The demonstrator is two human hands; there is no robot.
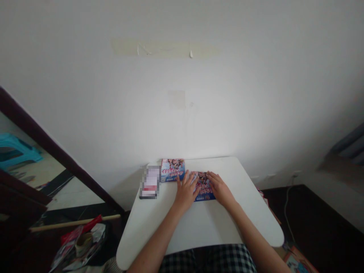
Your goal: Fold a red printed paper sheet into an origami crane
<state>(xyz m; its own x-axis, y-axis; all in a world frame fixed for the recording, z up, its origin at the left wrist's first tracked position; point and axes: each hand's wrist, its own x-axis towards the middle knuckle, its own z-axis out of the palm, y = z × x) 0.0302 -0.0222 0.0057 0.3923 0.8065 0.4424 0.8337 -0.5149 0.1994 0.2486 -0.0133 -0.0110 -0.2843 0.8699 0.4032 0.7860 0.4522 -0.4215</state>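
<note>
A blue leaflet [204, 185] with colourful figures and red-and-white lettering lies flat on the white table [210, 223]. Over its left edge rests my left hand [185, 191], open with the fingers spread; some fingertips reach the lower right corner of a second, similar leaflet [172, 168] behind it. My right hand [221, 187] lies on the first leaflet's right edge, its fingers stretched out and close together. Between the two hands the middle of the print shows. Whether each leaflet is one sheet or several, I cannot tell.
A phone-like object [150, 182], blurred out, lies at the table's left edge. The table's back edge meets a white wall [239, 94]. Left of it are a dark-framed mirror [82, 167] and a bag of rubbish [82, 242]. A cable [286, 212] hangs on the right.
</note>
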